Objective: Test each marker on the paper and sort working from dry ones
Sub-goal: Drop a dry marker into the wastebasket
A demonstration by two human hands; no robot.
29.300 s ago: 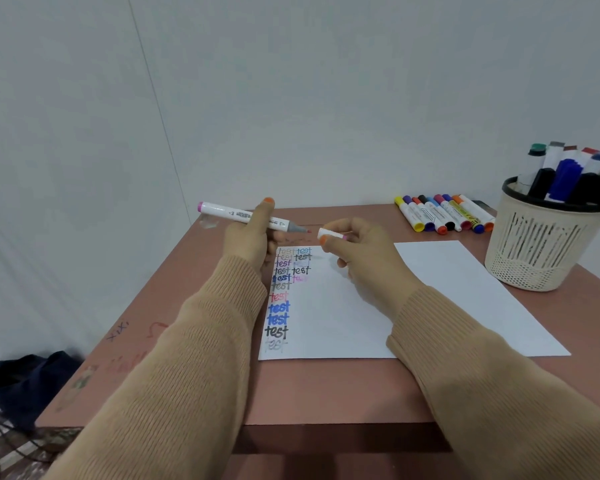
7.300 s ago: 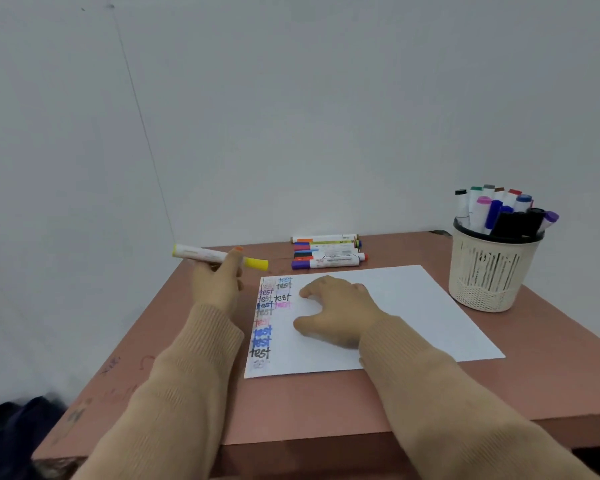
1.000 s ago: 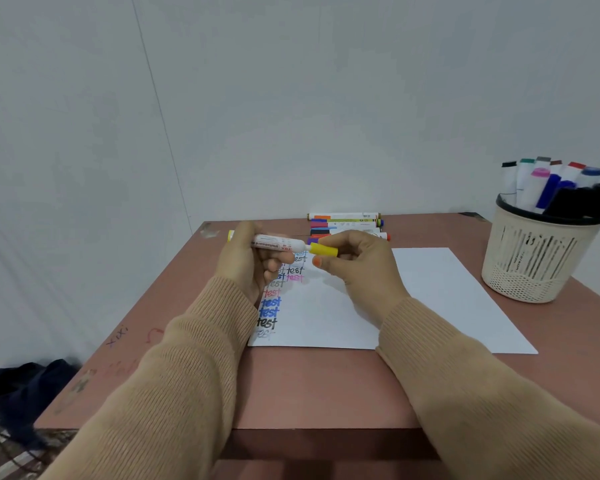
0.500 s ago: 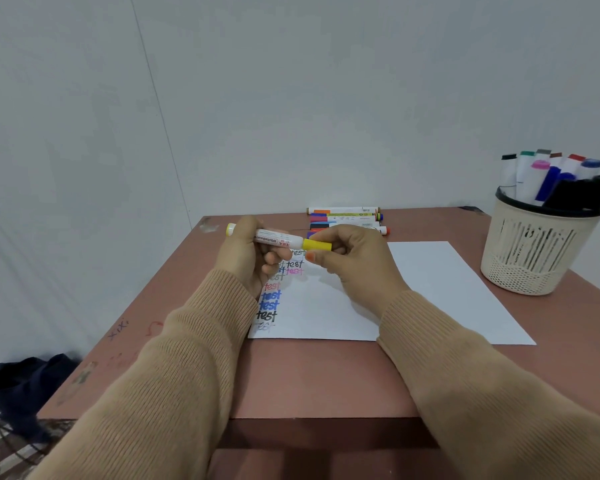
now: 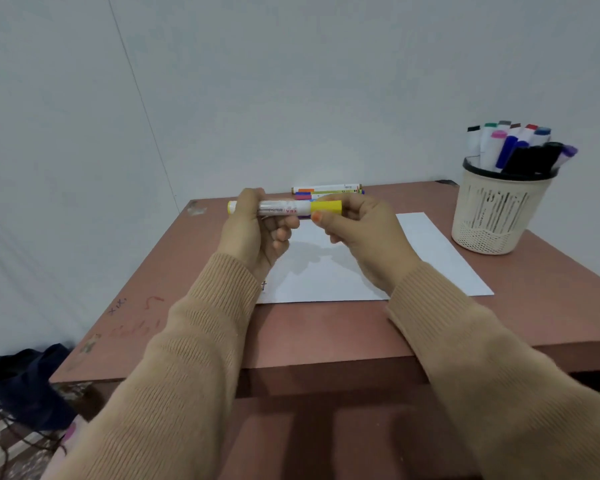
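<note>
Yellow marker held level in both grips, cap on, above the paper.

Nearest, over the counter [image 5: 326, 327] and the white paper [image 5: 430, 258] at mid-frame, the left grip [image 5: 253, 233] is curled round the barrel of the yellow marker [image 5: 281, 210], while the right grip [image 5: 361, 233] pinches its yellow cap [image 5: 326, 206]. In the last second the pair has lifted and levelled the marker. The cap stays seated, so I cannot tell whether it is coming off for a test or going back on. Beyond lies a row of markers [image 5: 329, 188] at the counter's far edge. At upper right stands the basket [image 5: 499, 216], full of upright markers.
</note>
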